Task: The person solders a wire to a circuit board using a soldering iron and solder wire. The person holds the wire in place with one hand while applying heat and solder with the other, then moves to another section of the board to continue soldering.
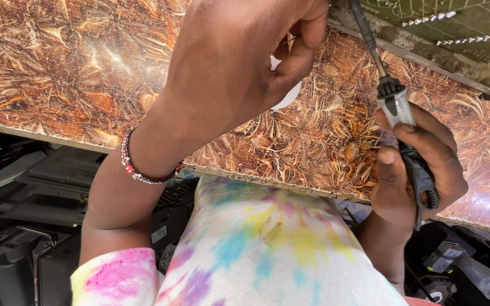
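Observation:
My right hand [421, 170] grips the clear and black handle of a screwdriver [395, 102]; its dark shaft runs up toward a green circuit board [455, 22] at the top right. My left hand [239, 62] is raised over the brown patterned tabletop [75, 68], fingers curled and pinched together; a bit of white shows behind them, and I cannot tell what it is. A red and white beaded bracelet [137, 170] circles the left wrist. My tie-dye shirt [256, 249] fills the bottom centre.
The table's front edge runs diagonally from left to lower right. Below it on the left lie dark grey device housings [41, 192]. More black parts and a clear plastic piece [477, 272] sit under the table at the lower right.

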